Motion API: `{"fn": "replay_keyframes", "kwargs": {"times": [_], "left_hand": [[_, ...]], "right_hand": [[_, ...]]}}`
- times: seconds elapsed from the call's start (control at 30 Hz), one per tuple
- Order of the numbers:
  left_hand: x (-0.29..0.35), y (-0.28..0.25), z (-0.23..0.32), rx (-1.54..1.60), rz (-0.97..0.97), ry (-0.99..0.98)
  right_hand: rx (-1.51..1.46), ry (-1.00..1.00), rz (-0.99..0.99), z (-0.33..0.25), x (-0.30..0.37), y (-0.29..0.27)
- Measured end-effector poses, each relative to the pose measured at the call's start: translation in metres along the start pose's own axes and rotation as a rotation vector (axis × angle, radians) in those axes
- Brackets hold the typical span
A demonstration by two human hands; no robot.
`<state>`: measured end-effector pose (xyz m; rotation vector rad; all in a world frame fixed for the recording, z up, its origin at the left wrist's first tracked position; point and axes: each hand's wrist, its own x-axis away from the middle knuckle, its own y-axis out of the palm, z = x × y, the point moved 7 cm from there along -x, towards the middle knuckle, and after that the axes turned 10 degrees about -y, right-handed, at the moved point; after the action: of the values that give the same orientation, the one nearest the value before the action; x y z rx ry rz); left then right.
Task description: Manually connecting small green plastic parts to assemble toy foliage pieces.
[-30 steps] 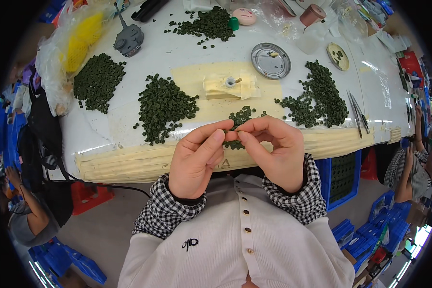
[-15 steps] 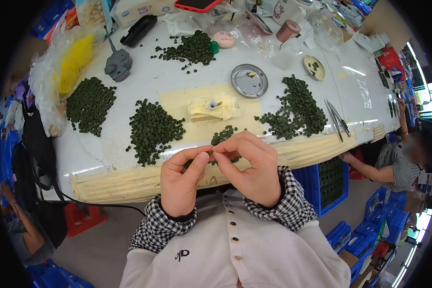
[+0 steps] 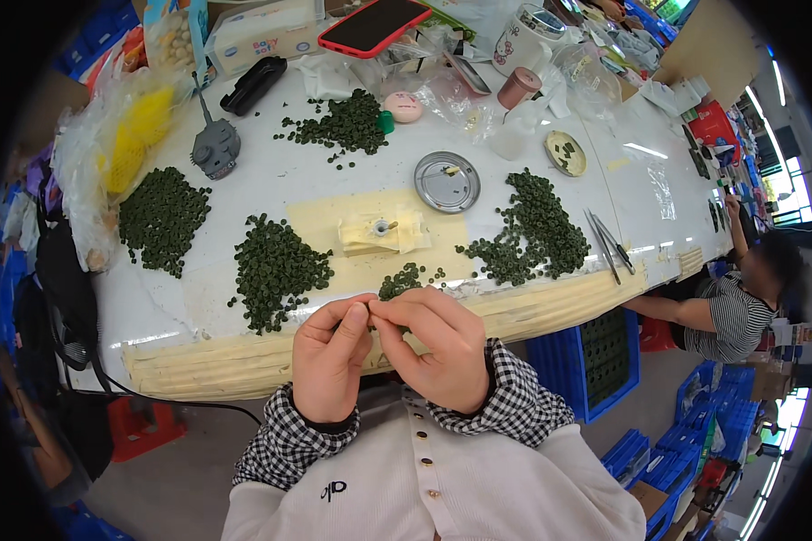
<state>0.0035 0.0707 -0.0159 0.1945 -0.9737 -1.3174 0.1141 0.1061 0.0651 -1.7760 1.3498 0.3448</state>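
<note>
Lying in the cream dish (image 3: 577, 166): green pieces (image 3: 565, 149).

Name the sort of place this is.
Probably a small-parts workshop: heaps of little dark-green parts lie on the worktable, a blue crate stands by its near edge, and another person is farther right.
</note>
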Motion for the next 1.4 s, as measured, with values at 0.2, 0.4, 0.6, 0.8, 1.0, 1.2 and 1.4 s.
{"fn": "replay_keyframes", "kwargs": {"times": [0.2,0.4,0.6,0.8,1.0,1.2,1.4], "left_hand": [[-0.001,0.007,-0.009,0.095,-0.232,-0.182],[0.006,0.007,-0.012,0.122,-0.421,-0.269],[0.005,0.008,-0.013,0.136,-0.363,-0.274],[0.005,0.004,0.000,-0.086,-0.233,-0.111],[0.007,0.005,0.009,-0.213,-0.151,-0.002],[0.007,0.005,0.011,-0.295,-0.093,0.052],[0.007,0.004,0.013,-0.373,-0.064,0.138]], "right_hand": [[-0.286,0.158,-0.074,0.008,-0.007,-0.008],[-0.454,0.149,-0.233,0.009,-0.006,-0.006],[-0.258,-0.030,-0.168,0.003,-0.007,-0.008],[-0.236,-0.021,-0.175,0.008,-0.006,-0.008],[-0.329,0.065,-0.201,0.012,-0.004,-0.007],[-0.369,0.090,-0.200,0.018,0.000,-0.005],[-0.491,0.222,-0.202,0.024,0.006,-0.001]]}}
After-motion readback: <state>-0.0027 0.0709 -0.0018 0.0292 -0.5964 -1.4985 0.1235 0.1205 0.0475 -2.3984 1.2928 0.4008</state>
